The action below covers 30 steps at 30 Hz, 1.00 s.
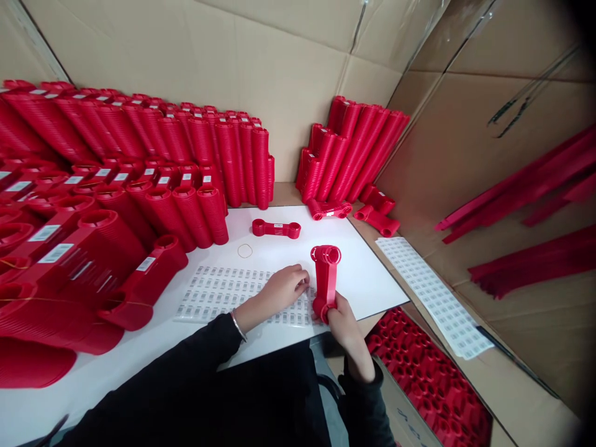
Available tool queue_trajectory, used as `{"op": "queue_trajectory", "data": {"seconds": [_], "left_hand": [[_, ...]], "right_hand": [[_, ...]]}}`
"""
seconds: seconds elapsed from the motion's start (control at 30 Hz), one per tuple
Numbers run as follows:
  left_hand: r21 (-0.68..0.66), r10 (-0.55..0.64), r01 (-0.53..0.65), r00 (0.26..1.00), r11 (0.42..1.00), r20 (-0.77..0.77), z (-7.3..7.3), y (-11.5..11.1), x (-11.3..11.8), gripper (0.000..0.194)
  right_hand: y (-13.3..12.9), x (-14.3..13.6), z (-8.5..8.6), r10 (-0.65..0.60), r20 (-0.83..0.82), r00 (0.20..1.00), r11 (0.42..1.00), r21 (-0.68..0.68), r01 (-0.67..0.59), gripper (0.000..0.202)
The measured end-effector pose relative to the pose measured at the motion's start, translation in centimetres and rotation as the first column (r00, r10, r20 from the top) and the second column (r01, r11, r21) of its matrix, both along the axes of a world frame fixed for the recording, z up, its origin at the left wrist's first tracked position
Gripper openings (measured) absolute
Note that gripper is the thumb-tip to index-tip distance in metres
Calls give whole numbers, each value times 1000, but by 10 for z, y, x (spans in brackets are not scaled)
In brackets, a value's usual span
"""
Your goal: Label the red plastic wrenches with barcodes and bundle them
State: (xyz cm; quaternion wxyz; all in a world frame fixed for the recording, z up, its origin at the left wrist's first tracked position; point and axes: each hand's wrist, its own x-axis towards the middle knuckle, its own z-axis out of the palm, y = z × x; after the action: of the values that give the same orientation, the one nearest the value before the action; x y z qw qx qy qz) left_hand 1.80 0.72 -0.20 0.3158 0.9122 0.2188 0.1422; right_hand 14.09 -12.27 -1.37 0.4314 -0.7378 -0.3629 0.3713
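Note:
My right hand [342, 320] is closed round the lower end of a red plastic part [326, 276] with a ring at each end, held over the right edge of the label sheet. My left hand [285, 288] is over the white sheet of barcode labels [223, 292], its fingertips pinched together near the red part; whether a label is between them is too small to tell. Behind the sheet lies a single red part [276, 229] with a label on it. A thin rubber band [244, 250] rests on the white table [372, 279].
Tall stacks of labelled red parts [177, 139] fill the left side. More stacks [354, 149] lean at the back right, with loose parts in front. A second label sheet [433, 298] lies at the right, beside a box of red parts [433, 385]. Cardboard walls enclose the table.

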Motion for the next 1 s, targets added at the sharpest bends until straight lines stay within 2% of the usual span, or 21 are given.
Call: {"op": "queue_trajectory", "data": {"seconds": [0.13, 0.2, 0.3, 0.4, 0.53, 1.0], "left_hand": [[-115, -26, 36, 996, 993, 91, 36, 3, -16, 14], [-269, -11, 57, 985, 961, 171, 54, 6, -27, 15], [-404, 53, 53, 967, 913, 248, 67, 10, -38, 15], [-479, 139, 19, 946, 878, 292, 63, 13, -44, 17], [-541, 221, -14, 921, 841, 321, 52, 16, -46, 19], [-459, 249, -91, 922, 884, 296, 53, 16, -47, 16]], "right_hand": [[12, 2, 14, 16, 187, 982, 999, -52, -6, 19], [20, -1, 27, 14, 259, 966, 997, -79, 7, 18], [32, -13, 48, 96, 451, 887, 986, -163, -24, 18], [42, -29, 62, 194, 557, 807, 969, -236, -71, 16], [51, -42, 66, 224, 572, 789, 959, -272, -75, 15], [55, -46, 66, 266, 529, 806, 945, -306, -111, 17]]}}
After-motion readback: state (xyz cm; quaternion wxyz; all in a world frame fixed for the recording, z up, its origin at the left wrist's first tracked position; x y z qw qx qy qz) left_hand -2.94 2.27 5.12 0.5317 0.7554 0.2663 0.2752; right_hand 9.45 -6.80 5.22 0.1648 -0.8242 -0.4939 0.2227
